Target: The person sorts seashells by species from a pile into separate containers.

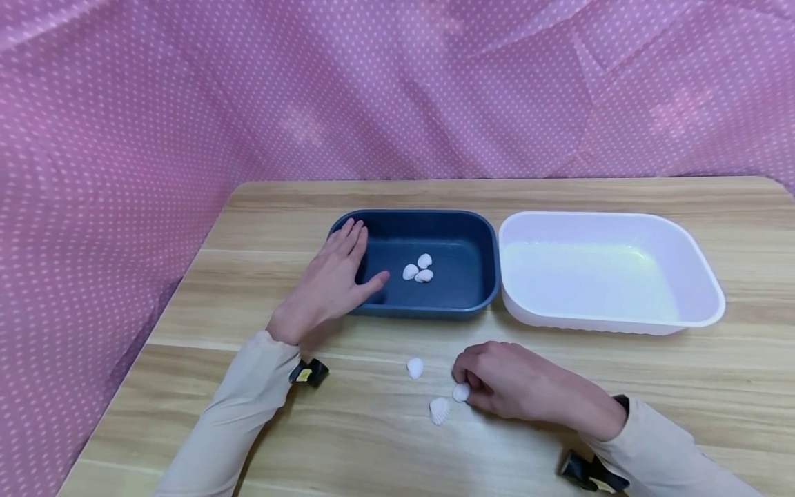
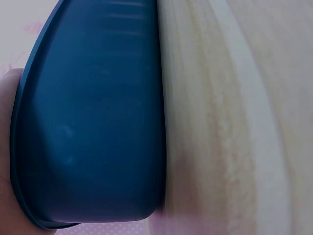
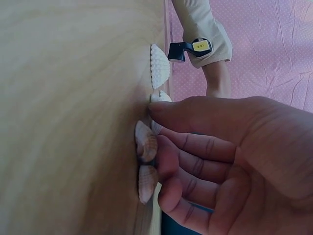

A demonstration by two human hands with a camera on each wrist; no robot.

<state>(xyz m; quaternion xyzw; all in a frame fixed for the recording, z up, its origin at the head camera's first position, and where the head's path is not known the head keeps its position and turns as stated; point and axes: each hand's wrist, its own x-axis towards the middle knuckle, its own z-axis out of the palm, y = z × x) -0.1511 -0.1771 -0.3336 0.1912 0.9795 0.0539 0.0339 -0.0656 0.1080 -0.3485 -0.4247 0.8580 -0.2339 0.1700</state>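
My left hand (image 1: pixel 329 276) rests over the left end of a dark blue basin (image 1: pixel 459 312), fingers straight and the thumb spread across its near corner. Several small white shells lie together on the basin floor. Thumb and curled fingers of my right hand (image 1: pixel 518 383) pinch a white seashell (image 1: pixel 461 393) low at the tabletop. Close by lie a ribbed white shell (image 1: pixel 439 411) and a smaller white shell (image 1: pixel 415 368). In the right wrist view, two brownish shells (image 3: pixel 146 142) sit under the right fingers, hidden by the hand in the head view.
A white basin (image 1: pixel 611 324) stands right beside the blue one, its bottom bare. Both are on a wood-grain table (image 1: pixel 348 442). Pink dotted cloth (image 1: pixel 397 90) hangs behind the table and along its left side.
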